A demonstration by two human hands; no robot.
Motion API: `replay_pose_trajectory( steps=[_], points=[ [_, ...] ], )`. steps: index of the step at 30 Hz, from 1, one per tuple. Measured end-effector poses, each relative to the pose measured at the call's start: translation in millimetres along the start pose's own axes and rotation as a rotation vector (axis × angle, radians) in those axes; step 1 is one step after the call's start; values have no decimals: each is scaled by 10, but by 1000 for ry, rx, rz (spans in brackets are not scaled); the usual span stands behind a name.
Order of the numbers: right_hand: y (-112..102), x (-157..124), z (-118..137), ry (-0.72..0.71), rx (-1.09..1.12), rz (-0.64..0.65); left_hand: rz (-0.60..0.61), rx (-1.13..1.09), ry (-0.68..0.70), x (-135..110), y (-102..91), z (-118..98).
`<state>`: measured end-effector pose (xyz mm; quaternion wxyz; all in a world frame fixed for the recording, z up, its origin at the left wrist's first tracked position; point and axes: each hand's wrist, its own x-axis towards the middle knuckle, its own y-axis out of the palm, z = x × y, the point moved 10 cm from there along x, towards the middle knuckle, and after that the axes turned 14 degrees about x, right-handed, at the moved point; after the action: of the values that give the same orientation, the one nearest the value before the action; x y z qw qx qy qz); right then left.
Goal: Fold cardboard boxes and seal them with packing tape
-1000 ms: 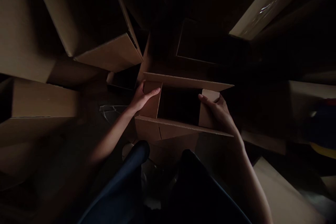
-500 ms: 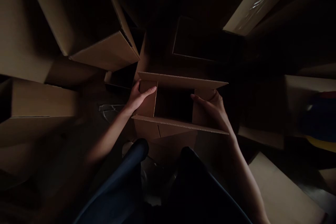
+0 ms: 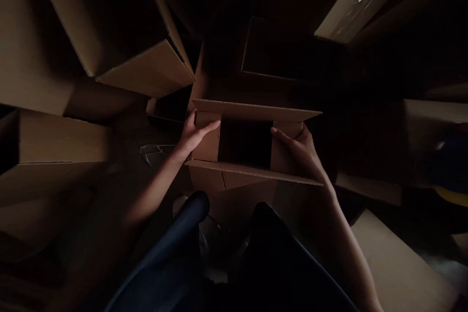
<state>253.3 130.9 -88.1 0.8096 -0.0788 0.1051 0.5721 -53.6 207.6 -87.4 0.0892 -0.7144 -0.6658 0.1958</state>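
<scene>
An open brown cardboard box (image 3: 252, 111) stands in front of my knees in dim light, its long flaps spread out and its inside dark. My left hand (image 3: 193, 135) lies on the left short flap (image 3: 206, 144), fingers stretched flat over it and thumb round its far edge. My right hand (image 3: 298, 148) rests on the right short flap (image 3: 281, 153), fingers extended across it. Both flaps are pressed partly inward over the opening.
Many more cardboard boxes crowd round: large ones at the left (image 3: 54, 141) and upper left (image 3: 146, 70), an open dark one behind (image 3: 278, 48), a taped one at the upper right (image 3: 358, 0). A flat sheet lies at the lower right (image 3: 398, 263). My dark trouser legs (image 3: 175, 248) fill the bottom.
Both hands have stayed on the short flaps and pushed them slightly further inward. The view has shifted a little; the box has hardly moved.
</scene>
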Motion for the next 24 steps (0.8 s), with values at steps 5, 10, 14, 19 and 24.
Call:
replay_pose_trajectory(
  steps=[5,10,14,19,24],
  points=[
    [-43,37,-57,-1,-4,-10,42,-17,-11,8,35,14],
    [-6,32,-87,28,37,46,46,6,24,30,29,10],
    [-50,30,-119,42,29,12,56,18,24,40,30,9],
    [-53,17,-68,8,3,-8,68,31,18,16,32,-7],
    [-11,4,31,-31,-51,11,25,87,-12,17,-2,47]
  ],
)
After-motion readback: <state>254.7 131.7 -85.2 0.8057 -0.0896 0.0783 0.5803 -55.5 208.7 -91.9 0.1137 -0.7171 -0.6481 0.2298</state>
